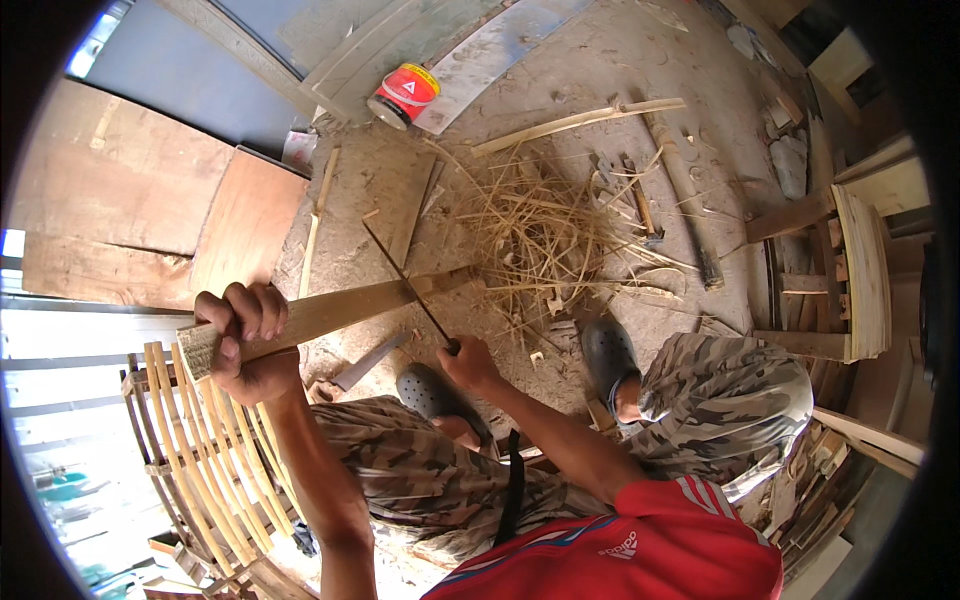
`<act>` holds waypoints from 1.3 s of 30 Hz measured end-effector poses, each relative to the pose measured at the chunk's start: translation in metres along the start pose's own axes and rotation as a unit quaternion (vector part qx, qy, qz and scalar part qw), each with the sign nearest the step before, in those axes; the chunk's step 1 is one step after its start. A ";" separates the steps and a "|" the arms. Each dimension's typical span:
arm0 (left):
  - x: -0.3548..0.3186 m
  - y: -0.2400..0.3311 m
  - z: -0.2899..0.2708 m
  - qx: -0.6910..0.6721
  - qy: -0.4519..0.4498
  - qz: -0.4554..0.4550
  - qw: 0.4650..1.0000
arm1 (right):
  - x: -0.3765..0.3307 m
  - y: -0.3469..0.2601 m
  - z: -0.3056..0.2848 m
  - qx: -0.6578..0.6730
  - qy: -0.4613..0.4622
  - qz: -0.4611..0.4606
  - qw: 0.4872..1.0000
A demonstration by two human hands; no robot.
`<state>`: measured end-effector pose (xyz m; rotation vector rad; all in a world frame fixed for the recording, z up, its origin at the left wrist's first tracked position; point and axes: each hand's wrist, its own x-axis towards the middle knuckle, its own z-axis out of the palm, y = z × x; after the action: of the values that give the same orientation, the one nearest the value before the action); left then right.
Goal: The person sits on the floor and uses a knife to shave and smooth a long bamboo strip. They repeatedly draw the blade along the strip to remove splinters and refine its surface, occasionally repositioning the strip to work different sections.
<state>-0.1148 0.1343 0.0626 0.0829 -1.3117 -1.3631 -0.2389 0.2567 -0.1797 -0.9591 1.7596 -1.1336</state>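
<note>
Head view's the only one I've got. My left grip (245, 335) is clenched around the near end of a long wooden slat (345, 309), left of the frame's middle. The slat slants up toward the centre, its far end beside a messy heap of shavings (545, 225); can't tell if that end touches the floor (360, 185). My right grip (472, 364), just below centre, is wrapped around the handle of a long thin blade (385, 250) that crosses the slat and points to the upper left. Whether the edge is actually biting, I can't make out.

My read: it's a shaving or trimming step. I'd say the next move calls for a steady left hold, an even blade angle and strokes that stay clear of the left fingers.

As for clutter, the heap probably gets in the way most, since it crowds the slat's far end. A flat grey tool (372, 361) lies just below the slat, near the left clog (432, 392), so watch the feet. Right of the heap there's a hammer (642, 205) and a long pole (687, 200). Red bucket (405, 92) up top, plywood sheets (120, 180) upper left, slatted bamboo piece (222, 450) lower left; those look out of the way to me.
</note>
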 end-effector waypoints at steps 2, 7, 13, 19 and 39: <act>-0.001 0.000 0.000 -0.002 -0.004 0.002 1.000 | -0.002 0.010 -0.001 -0.020 -0.007 0.023 1.000; -0.010 0.001 0.000 0.000 0.011 0.001 1.000 | -0.026 -0.100 -0.008 -0.006 -0.036 -0.105 0.994; -0.013 0.002 0.004 0.006 0.030 0.005 1.000 | -0.010 -0.002 -0.004 -0.063 0.024 -0.067 0.996; -0.013 0.007 -0.028 0.043 0.097 0.027 0.994 | -0.044 -0.045 0.011 -0.067 -0.045 0.012 0.997; -0.027 0.007 0.016 0.017 0.064 0.001 0.998 | -0.021 -0.027 -0.007 -0.038 0.023 -0.178 0.983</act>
<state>-0.1129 0.1661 0.0563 0.1889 -1.2275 -1.3126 -0.2333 0.2693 -0.1473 -1.3432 1.7209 -1.3244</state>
